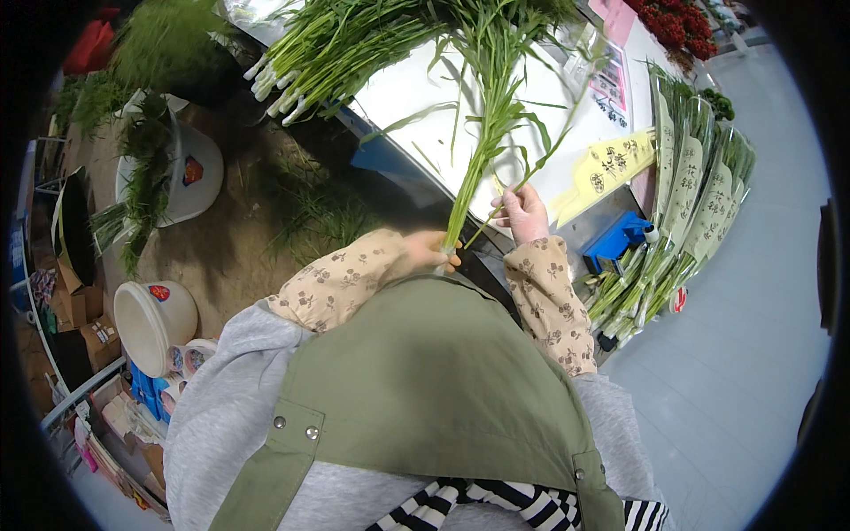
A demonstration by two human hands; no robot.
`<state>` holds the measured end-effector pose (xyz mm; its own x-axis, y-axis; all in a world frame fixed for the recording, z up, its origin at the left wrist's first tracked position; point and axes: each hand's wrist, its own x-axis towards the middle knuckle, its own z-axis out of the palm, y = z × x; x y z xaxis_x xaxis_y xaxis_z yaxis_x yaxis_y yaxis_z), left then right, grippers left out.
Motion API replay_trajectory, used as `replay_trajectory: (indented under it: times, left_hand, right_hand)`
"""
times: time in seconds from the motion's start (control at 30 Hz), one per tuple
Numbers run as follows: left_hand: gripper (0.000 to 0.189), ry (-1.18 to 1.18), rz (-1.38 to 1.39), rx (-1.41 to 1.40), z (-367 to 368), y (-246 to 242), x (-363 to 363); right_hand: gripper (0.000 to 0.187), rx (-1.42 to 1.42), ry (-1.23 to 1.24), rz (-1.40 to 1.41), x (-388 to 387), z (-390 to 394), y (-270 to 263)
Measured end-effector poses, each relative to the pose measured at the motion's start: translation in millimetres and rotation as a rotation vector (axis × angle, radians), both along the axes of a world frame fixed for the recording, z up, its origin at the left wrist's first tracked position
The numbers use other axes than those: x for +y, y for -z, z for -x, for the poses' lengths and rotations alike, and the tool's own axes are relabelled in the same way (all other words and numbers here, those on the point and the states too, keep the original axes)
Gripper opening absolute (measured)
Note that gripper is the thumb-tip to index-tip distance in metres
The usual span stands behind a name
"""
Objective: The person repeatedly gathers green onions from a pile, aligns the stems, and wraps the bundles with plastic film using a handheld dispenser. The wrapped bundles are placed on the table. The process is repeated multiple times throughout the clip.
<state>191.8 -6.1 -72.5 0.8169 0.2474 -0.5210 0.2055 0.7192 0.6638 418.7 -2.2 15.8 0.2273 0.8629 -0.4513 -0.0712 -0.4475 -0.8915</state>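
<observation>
My left hand (430,252) grips a bunch of long green leafy stems (479,156) near its lower ends, close to my olive apron (425,372). The bunch slants up and away over the white tabletop (412,93). Just right of it, my right hand (522,211) pinches a single stem (561,143) between thumb and fingers. That stem leans out to the right, apart from the bunch, with its lower end near my left fingers. Several more bundles of green stems (339,63) with white-wrapped ends lie at the table's far left.
Right of the table stand several film-wrapped bouquets (697,172), with a blue box (614,240) beside them. A yellow printed paper sleeve (607,172) lies on the tabletop. At left are white buckets (199,172), loose cuttings (319,209) on the floor and red flowers (677,26) far right.
</observation>
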Motion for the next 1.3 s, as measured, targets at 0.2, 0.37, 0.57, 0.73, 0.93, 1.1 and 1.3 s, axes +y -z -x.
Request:
replay_trajectory:
  times: [0.2,0.37,0.57,0.73,0.93,1.1,1.3]
  left_hand:
    - [0.051,0.014,0.008,-0.047,-1.0,-22.6,7.7]
    - [0.054,-0.053,0.046,-0.029,0.8,-26.3,2.2]
    - [0.045,-0.007,-0.022,-0.101,1.3,-22.2,5.8]
    - [0.052,0.024,-0.05,-0.015,2.6,-20.9,6.4]
    - [0.045,0.039,0.048,0.069,4.7,-36.2,14.9]
    - [0.049,0.042,0.107,0.101,4.9,-47.1,17.4]
    - [0.038,0.099,-0.081,0.085,9.6,-54.6,15.9]
  right_hand:
    - [0.007,-0.14,-0.038,-0.136,7.8,25.9,-3.0]
    - [0.009,-0.52,-0.138,-0.173,-3.3,37.7,-7.9]
    - [0.018,-0.624,-0.329,-0.122,-15.8,43.9,-6.6]
    - [0.014,-0.583,-0.337,-0.136,-29.0,46.9,-5.9]
    - [0.009,-0.3,-0.254,0.056,-24.7,48.2,-20.2]
    - [0.008,-0.202,-0.131,0.06,-20.1,53.0,-27.7]
    - [0.009,-0.366,-0.281,0.083,-27.3,58.9,-26.2]
